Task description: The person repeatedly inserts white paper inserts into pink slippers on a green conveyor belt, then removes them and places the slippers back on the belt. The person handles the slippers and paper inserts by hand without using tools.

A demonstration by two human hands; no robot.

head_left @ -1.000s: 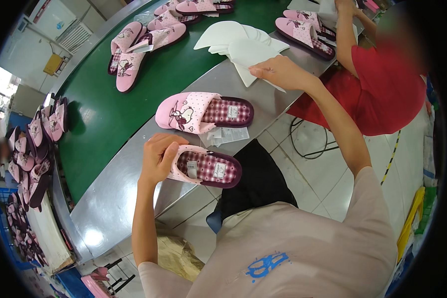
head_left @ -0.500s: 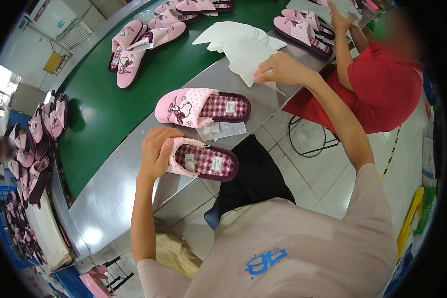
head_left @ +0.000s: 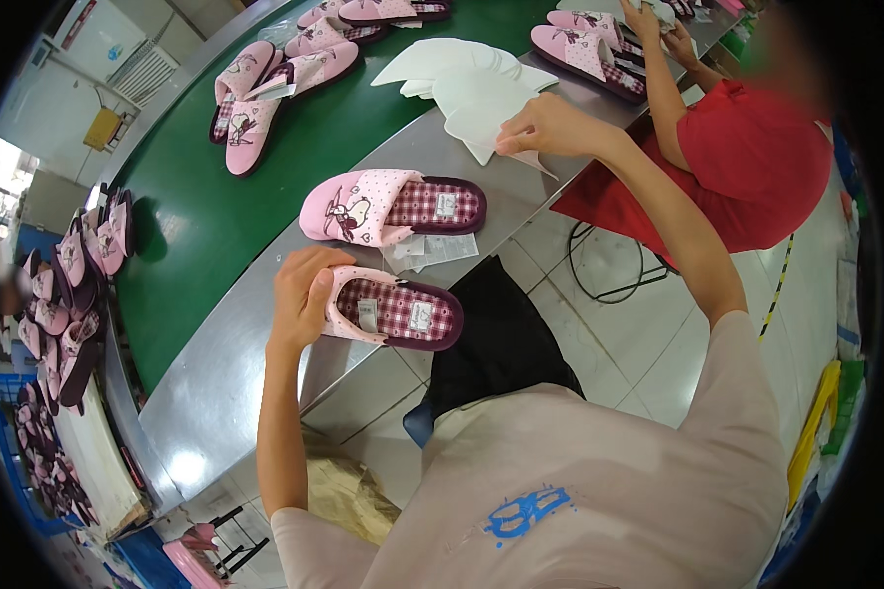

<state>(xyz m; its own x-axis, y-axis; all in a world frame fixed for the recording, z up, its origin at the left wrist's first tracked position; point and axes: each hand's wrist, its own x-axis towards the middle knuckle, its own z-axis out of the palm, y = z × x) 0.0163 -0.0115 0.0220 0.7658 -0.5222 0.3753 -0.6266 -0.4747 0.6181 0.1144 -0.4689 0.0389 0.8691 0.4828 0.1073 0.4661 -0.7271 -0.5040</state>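
Observation:
My left hand (head_left: 302,294) is closed around the toe of a pink slipper (head_left: 403,312), hiding most of its front. This slipper has a plaid insole with small labels, and its heel sticks out past the metal table edge. Just beyond it lies a matching slipper (head_left: 393,208), toe to the left, with a cartoon figure on its upper. Clear plastic and paper tags (head_left: 440,250) rest between the two. At the far right of these, my right hand (head_left: 550,126) pinches the edge of a white paper sheet (head_left: 469,103) at a loose, fanned stack.
A green conveyor belt (head_left: 182,265) runs behind the metal tabletop (head_left: 216,393), carrying several pink slippers (head_left: 250,137). More slippers hang on a rack (head_left: 74,265) at left. A co-worker in red (head_left: 746,167) sits close on the right, near another slipper pair (head_left: 584,59).
The view has shifted slightly. My left hand keeps its hold on the slipper, and my right hand stays at the paper stack. The co-worker's hands have moved a little.

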